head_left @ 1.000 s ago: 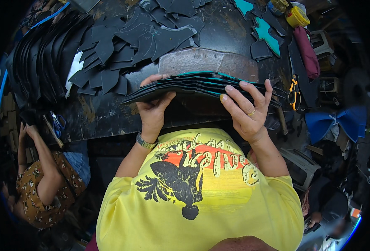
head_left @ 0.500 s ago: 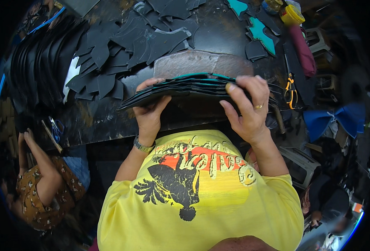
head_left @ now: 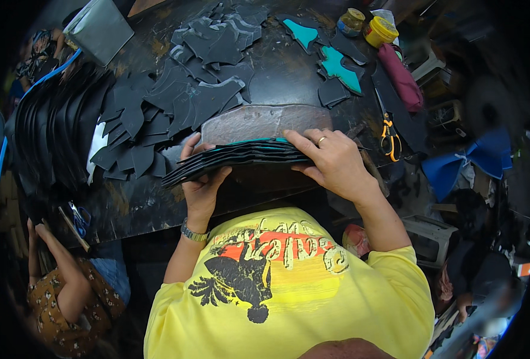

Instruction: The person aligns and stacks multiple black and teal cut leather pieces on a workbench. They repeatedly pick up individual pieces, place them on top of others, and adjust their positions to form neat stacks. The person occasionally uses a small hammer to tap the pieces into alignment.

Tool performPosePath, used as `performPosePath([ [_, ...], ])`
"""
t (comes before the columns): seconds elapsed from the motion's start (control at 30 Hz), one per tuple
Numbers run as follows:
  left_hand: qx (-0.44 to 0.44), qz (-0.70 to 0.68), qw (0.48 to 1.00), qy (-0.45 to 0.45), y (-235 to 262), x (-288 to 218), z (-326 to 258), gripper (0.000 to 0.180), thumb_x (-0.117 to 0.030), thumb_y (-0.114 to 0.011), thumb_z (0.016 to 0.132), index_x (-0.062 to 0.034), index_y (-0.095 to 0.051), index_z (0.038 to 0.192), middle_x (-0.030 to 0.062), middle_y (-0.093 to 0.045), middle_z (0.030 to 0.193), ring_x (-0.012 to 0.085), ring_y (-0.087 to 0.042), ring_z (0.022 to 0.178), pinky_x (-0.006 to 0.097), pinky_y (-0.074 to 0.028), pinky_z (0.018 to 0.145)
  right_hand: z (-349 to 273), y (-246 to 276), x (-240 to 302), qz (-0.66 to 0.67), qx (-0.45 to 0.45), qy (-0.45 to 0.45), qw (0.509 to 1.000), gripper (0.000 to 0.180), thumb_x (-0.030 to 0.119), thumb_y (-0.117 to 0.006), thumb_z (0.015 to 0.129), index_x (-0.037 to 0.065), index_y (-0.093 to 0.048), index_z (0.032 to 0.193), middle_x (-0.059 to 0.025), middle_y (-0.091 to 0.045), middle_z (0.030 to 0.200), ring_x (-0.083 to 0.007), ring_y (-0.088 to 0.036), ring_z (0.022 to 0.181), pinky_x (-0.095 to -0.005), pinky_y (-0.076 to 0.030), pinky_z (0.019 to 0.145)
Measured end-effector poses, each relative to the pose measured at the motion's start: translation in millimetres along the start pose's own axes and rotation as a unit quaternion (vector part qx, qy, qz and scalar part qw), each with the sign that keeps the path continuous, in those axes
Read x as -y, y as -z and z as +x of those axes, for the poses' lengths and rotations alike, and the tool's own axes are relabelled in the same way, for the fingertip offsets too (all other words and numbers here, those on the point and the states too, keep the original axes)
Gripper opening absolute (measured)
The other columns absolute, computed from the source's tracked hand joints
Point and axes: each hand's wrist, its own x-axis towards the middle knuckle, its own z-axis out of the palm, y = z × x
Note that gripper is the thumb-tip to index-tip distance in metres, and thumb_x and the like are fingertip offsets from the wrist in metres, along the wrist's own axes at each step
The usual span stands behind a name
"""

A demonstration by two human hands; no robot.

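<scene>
A fanned stack of thin black cut pieces with teal edges showing (head_left: pixel 235 158) is held just above the near edge of the dark, scuffed worktable (head_left: pixel 277 78), close in front of the person's chest. The left hand (head_left: pixel 200 179) grips the stack's left end, thumb curled up over the top and fingers tucked beneath; the right hand (head_left: pixel 331 161), with a ring on one finger, is clamped over the right end, fingers spread across the top sheet and thumb below. Just behind the stack, touching or nearly so, lies a worn grey-brown slab with a curved top edge (head_left: pixel 265 122). Farther back the table is strewn with loose black cut-out shapes (head_left: pixel 187 90), and among them toward the right lie two teal cut pieces (head_left: pixel 337 66). Near those stand two small jars, one with a yellow lid (head_left: pixel 380 30). A rolled maroon bundle (head_left: pixel 401 78) lies at the table's right edge, with orange-handled scissors (head_left: pixel 389 134) just below it. Off to the left a curved row of black sheets stands on edge (head_left: pixel 55 131), perhaps in a rack, though the dark makes it hard to tell. Another person in a brown patterned top (head_left: pixel 55 299) sits low at the left.
</scene>
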Motion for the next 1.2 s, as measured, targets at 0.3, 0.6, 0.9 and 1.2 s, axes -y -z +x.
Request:
performPosePath([
  [0.3, -0.001, 0.042, 0.999, -0.008, 1, 0, 0, 0.088, 0.01, -0.079, 0.082, -0.007, -0.032, 0.154, 0.0072, -0.062, 0.129, 0.016, -0.065, 0.116, 0.03, -0.054, 0.102, 1, 4, 1, 0.027, 0.023, -0.032, 0.999, 0.065, 0.015, -0.083, 0.074, 0.014, -0.061, 0.135, -0.0098, -0.067, 0.089, -0.0303, -0.067, 0.083, -0.0414, -0.053, 0.073],
  [0.6, -0.004, -0.01, 1.0, -0.03, -4, -10, 9, 0.094, 0.006, -0.08, 0.083, -0.0072, -0.026, 0.159, 0.0073, -0.058, 0.134, 0.0172, -0.06, 0.121, 0.033, -0.048, 0.108, 18, 12, -18, 0.22, 0.017, -0.138, 0.966, 0.052, 0.012, -0.08, 0.076, 0.009, -0.067, 0.126, -0.0169, -0.074, 0.103, -0.0322, -0.073, 0.091, -0.039, -0.056, 0.079],
  [0.9, 0.058, 0.24, 0.969, 0.0, -3, -11, -18, 0.033, -0.001, -0.076, 0.088, -0.0021, -0.067, 0.119, 0.0078, -0.067, 0.116, 0.0181, -0.065, 0.106, 0.031, -0.051, 0.095, 41, 9, -46, 0.547, -0.041, -0.259, 0.795, 0.057, 0.003, -0.084, 0.079, -0.005, -0.064, 0.132, -0.0071, -0.073, 0.117, -0.0124, -0.067, 0.102, -0.029, -0.054, 0.093],
  [1.2, 0.11, 0.37, 0.92, -0.065, -12, -16, -15, 0.024, -0.005, -0.079, 0.082, -0.0046, -0.073, 0.105, 0.0118, -0.071, 0.103, 0.03, -0.066, 0.098, 0.037, -0.052, 0.088, 138, 8, -168, 0.631, -0.141, -0.333, 0.687, 0.05, 0.015, -0.083, 0.085, 0.0, -0.062, 0.128, -0.0156, -0.072, 0.116, -0.0284, -0.073, 0.098, -0.0395, -0.061, 0.088],
])
